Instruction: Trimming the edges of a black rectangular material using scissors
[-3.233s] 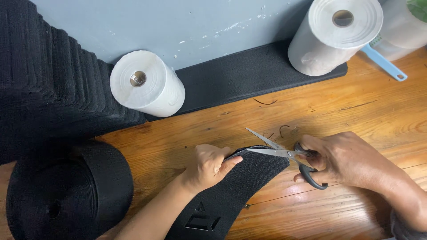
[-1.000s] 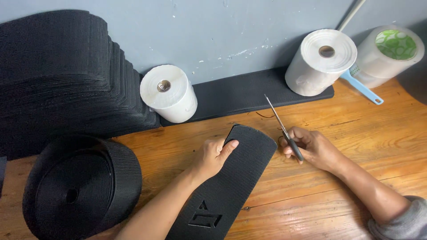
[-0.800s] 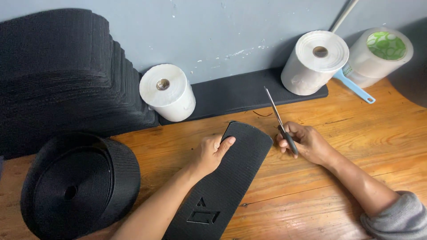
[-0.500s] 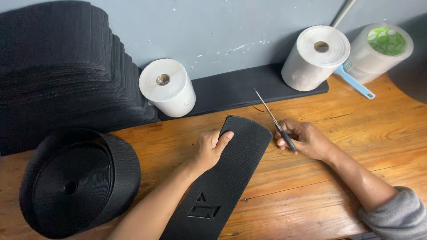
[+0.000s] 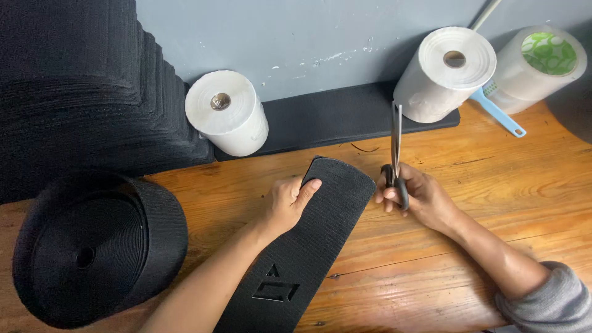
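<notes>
A long black fabric strip point(image 5: 314, 240) with a rounded far end and small cut-out shapes lies on the wooden table point(image 5: 493, 179). My left hand point(image 5: 288, 202) presses on its upper left edge, thumb resting on the cloth. My right hand point(image 5: 419, 197) is just right of the strip and grips the black handles of a pair of scissors point(image 5: 395, 151). Their blades are closed and point straight up toward the wall, clear of the strip.
A big roll of black webbing point(image 5: 92, 246) sits at the left, under a tall stack of black fabric point(image 5: 74, 92). Against the grey wall stand white rolls point(image 5: 228, 120) point(image 5: 445, 73), a wrapped roll point(image 5: 539, 65), a flat black strip point(image 5: 333, 114) and a blue handle point(image 5: 496, 111).
The scissors were cutting at the strip's far end; they have since lifted off, closed, and swung upright beside it. My left hand stayed on the strip.
</notes>
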